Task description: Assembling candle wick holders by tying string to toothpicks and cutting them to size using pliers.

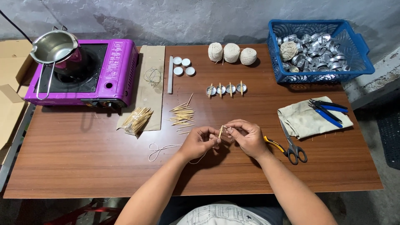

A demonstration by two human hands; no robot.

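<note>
Both hands pinch one thin wooden stick [221, 131] over the table [83, 166]: left hand [200, 142] and right hand [246, 135] grip its ends; light, stiff, likely snappable.

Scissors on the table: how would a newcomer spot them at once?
Start at the blue basket at the table's far right, then drop to the beige cloth below it. The scissors lie off its lower left corner, beside the right hand. Unlike the blue-handled pliers on the cloth, they have black loop handles.
</note>
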